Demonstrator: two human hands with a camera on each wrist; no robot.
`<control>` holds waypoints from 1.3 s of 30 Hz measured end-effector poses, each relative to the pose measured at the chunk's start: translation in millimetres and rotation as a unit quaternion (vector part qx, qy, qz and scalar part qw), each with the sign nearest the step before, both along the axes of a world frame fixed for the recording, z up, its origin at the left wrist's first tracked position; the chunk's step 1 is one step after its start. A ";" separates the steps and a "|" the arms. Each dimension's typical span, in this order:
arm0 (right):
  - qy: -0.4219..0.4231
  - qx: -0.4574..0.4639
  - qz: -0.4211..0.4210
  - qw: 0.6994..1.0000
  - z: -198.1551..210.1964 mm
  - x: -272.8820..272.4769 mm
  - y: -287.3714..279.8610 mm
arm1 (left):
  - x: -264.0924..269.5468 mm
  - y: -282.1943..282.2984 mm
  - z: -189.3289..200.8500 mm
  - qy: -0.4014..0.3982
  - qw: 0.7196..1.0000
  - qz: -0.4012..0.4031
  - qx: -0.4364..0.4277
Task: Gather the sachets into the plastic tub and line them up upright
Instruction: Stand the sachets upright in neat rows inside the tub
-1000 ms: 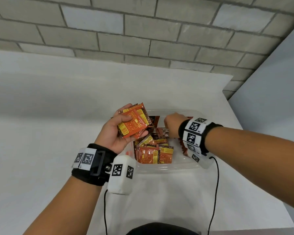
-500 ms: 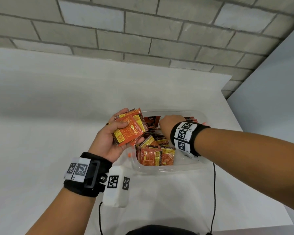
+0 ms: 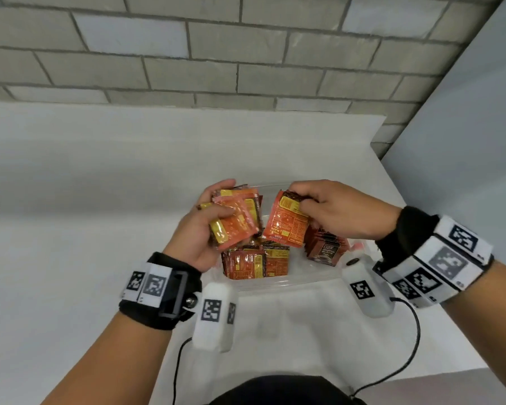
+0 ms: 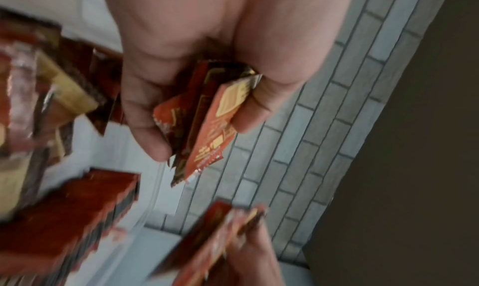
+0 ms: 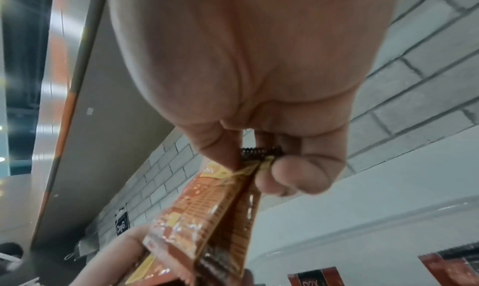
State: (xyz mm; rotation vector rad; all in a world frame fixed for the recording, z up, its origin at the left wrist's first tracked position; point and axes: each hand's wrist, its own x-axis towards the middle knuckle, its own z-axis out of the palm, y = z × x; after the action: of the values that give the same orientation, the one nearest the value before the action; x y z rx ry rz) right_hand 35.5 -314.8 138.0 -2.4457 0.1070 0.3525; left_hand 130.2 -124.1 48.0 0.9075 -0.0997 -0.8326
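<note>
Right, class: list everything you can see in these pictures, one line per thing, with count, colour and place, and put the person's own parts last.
plastic tub: one, clear, on the table between the forearms.
sachets in the tub: many, orange-red and dark, two upright rows.
left-hand bundle: several sachets, orange-yellow, above the tub.
right-hand sachets: a few, orange, pinched at the top edge.
table: one, white.
brick wall: grey, behind.
wrist cameras: two, white, cabled.
left hand: grips the bundle.
right hand: pinches sachets.
</note>
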 end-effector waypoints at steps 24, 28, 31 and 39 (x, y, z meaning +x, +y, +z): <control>-0.178 0.303 -0.219 0.910 -48.4 -11.3 -2.7 | -36.0 -47.9 1.6 0.035 0.994 -0.020 -0.103; -0.163 0.383 -0.256 0.872 -51.8 -16.7 -7.9 | -37.2 -46.4 1.8 0.011 0.996 -0.011 -0.085; -0.150 0.403 -0.273 0.861 -53.4 -17.5 -10.4 | -39.2 -47.5 1.9 -0.038 0.999 0.005 -0.034; -0.161 0.391 -0.291 0.858 -56.5 -14.9 -14.2 | -32.3 -51.3 2.2 -0.020 0.999 0.012 -0.038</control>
State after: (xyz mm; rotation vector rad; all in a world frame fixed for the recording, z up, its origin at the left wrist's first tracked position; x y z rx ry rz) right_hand 20.7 -329.1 81.4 -1.5265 0.4488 -0.2559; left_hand 97.9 -175.4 50.2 0.8519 -0.1538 -0.7841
